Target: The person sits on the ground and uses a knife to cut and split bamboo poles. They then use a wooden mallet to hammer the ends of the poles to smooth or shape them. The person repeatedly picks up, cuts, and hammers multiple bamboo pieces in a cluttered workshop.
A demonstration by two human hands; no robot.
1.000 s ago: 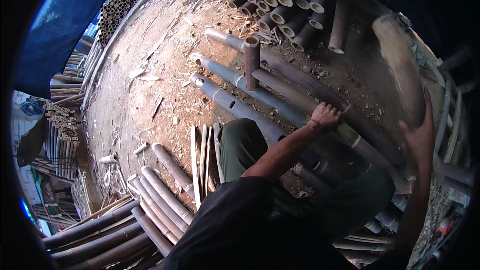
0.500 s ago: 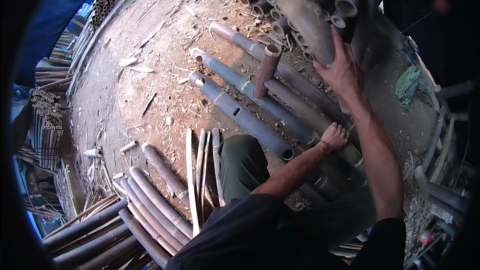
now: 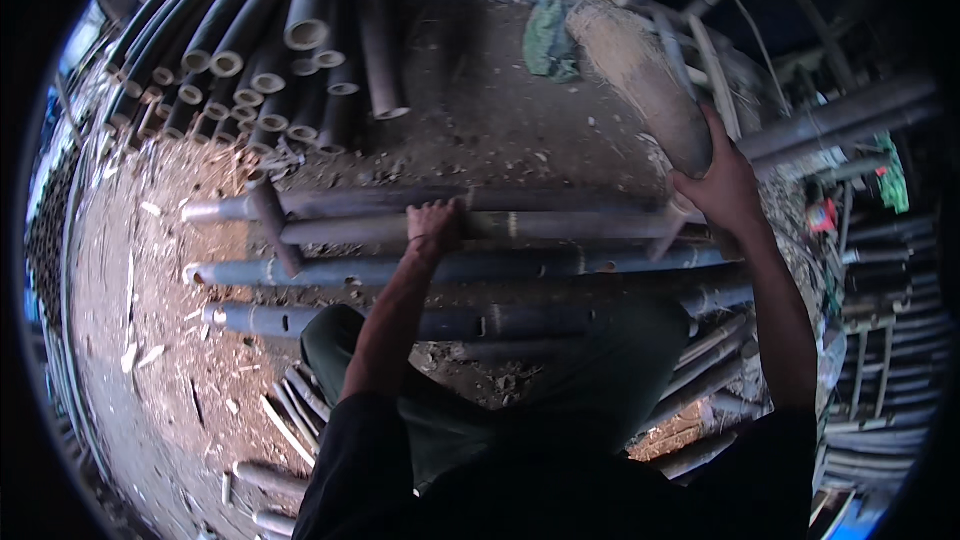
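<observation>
My left hand [image 3: 436, 228] is closed over the middle of a bamboo pole [image 3: 560, 226] lying crosswise in front of me. A short bamboo crosspiece [image 3: 272, 225] sits at this pole's left end, and another short crosspiece [image 3: 668, 237] stands at its right end. My right hand [image 3: 722, 185] grips a thick, club-like mallet [image 3: 640, 80], its pale upper end frayed and fibrous. The mallet is raised, tilted up to the left, above the right crosspiece. Nearer me lie two dark bamboo poles, a bluish one [image 3: 470, 266] and one with cut slots [image 3: 430, 323].
A stack of bamboo poles [image 3: 250, 60] fills the far left, open ends toward me. Green sacking [image 3: 550, 40] lies at the back. Bamboo framework [image 3: 840, 125] stands at the right. Split strips [image 3: 290, 430] and wood chips litter the ground at left.
The view has turned right, so the poles now run crosswise. My right hand has carried the mallet from the left crosspiece's side to the right one's. My left hand still holds the pole.
</observation>
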